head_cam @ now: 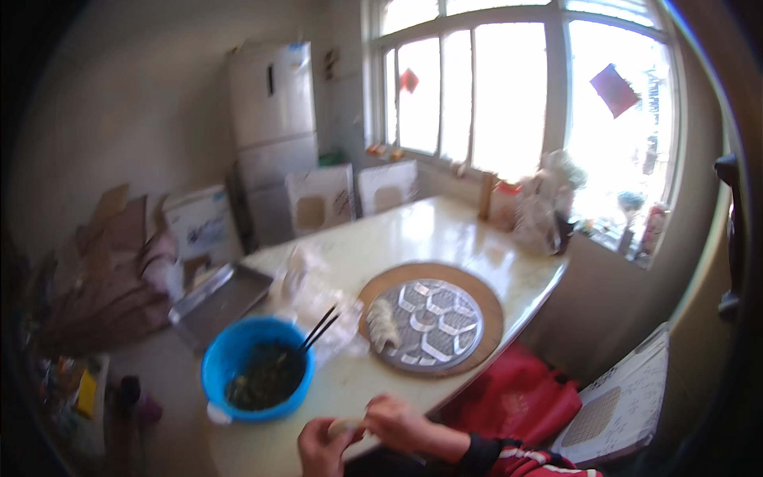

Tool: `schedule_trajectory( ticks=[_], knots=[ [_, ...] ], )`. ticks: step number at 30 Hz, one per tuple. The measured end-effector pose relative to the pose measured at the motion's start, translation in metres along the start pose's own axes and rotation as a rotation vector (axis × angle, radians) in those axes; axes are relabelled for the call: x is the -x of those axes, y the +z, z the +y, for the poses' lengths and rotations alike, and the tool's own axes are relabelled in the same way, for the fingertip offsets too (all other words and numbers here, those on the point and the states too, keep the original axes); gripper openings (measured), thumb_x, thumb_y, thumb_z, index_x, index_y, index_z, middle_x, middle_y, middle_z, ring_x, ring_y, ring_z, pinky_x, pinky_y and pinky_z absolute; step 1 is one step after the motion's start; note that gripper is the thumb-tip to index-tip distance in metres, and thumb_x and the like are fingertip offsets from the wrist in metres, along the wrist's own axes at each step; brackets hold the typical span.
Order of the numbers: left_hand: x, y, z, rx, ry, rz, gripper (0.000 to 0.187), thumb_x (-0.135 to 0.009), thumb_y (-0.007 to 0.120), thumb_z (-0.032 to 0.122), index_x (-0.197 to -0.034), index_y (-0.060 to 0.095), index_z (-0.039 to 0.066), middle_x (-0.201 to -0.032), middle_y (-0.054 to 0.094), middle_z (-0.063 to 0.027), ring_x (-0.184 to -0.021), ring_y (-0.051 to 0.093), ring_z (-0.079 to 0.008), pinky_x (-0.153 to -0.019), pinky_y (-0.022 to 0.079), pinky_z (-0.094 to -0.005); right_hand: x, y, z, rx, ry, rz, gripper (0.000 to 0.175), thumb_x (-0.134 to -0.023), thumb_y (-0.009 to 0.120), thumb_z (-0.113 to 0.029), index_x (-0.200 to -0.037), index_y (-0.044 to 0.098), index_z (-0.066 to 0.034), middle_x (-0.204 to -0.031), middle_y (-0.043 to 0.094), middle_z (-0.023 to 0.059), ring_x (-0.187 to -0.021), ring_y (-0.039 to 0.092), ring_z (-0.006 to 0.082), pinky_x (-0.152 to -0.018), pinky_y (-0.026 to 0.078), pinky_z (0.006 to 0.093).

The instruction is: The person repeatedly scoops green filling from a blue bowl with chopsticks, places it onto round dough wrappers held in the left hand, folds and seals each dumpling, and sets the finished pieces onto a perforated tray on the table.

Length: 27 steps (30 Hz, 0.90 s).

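Observation:
Low in the head view, at the table's near edge, my left hand holds a small pale dumpling between thumb and fingers. My right hand meets it from the right, its fingertips at the dumpling's edge. Beyond the left hand stands a blue plastic basin with a dark green chopped filling and a pair of dark chopsticks leaning on its rim. A round metal tray lies on a round brown board; a row of pale dumplings sits along the tray's left side.
Crumpled clear plastic bags lie between basin and board. A rectangular metal tray rests at the table's left edge. Bags and a red-lidded container stand at the far corner. A red bag and a white chair are at the right.

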<state>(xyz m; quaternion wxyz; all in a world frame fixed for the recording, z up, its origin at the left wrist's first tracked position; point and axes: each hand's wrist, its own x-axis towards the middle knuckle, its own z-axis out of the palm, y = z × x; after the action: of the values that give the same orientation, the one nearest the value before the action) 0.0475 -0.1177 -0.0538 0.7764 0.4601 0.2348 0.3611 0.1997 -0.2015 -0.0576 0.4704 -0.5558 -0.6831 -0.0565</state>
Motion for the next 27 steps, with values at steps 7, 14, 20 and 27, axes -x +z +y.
schedule_trajectory(
  ticks=[7,14,20,27],
  knots=[
    [0.005,-0.001,-0.008,0.217,-0.009,-0.058,0.02,-0.088,0.066,0.001,-0.106,0.057,0.001,-0.101,0.066,-0.0123,-0.091,0.068,-0.0215,-0.082,0.06,-0.0359,-0.001,0.002,-0.004,-0.267,0.192,0.011,0.012,-0.086,0.064,-0.005,-0.075,0.06,-0.0021,-0.064,0.059,0.0091,-0.069,0.059,0.0302,-0.071,0.048,0.0387],
    [0.0,0.002,-0.006,0.28,-0.056,-0.087,0.025,-0.095,0.061,0.006,-0.116,0.058,-0.006,-0.108,0.068,-0.0165,-0.095,0.069,-0.0223,-0.085,0.06,-0.0347,0.0,-0.002,-0.001,-0.273,0.271,-0.006,0.011,-0.084,0.066,-0.005,-0.076,0.06,-0.0012,-0.071,0.061,0.0109,-0.068,0.06,0.0293,-0.07,0.048,0.0381],
    [-0.009,0.003,-0.005,-0.002,0.068,-0.096,0.023,-0.097,0.058,0.01,-0.111,0.064,-0.009,-0.103,0.07,-0.017,-0.092,0.07,-0.0221,-0.079,0.06,-0.032,-0.01,-0.019,0.0,-0.078,0.321,-0.035,0.028,-0.079,0.073,-0.013,-0.105,0.065,-0.0052,-0.093,0.066,0.0105,-0.074,0.065,0.0261,-0.066,0.051,0.0334],
    [-0.013,0.011,-0.008,-0.641,0.459,-0.107,0.018,-0.095,0.062,0.01,-0.104,0.069,-0.004,-0.088,0.073,-0.0141,-0.082,0.072,-0.0215,-0.07,0.057,-0.029,-0.007,-0.011,-0.015,0.222,0.249,-0.215,0.056,-0.079,0.071,-0.014,-0.132,0.054,-0.0114,-0.114,0.064,0.0088,-0.09,0.067,0.0262,-0.073,0.056,0.0352]
  ],
)
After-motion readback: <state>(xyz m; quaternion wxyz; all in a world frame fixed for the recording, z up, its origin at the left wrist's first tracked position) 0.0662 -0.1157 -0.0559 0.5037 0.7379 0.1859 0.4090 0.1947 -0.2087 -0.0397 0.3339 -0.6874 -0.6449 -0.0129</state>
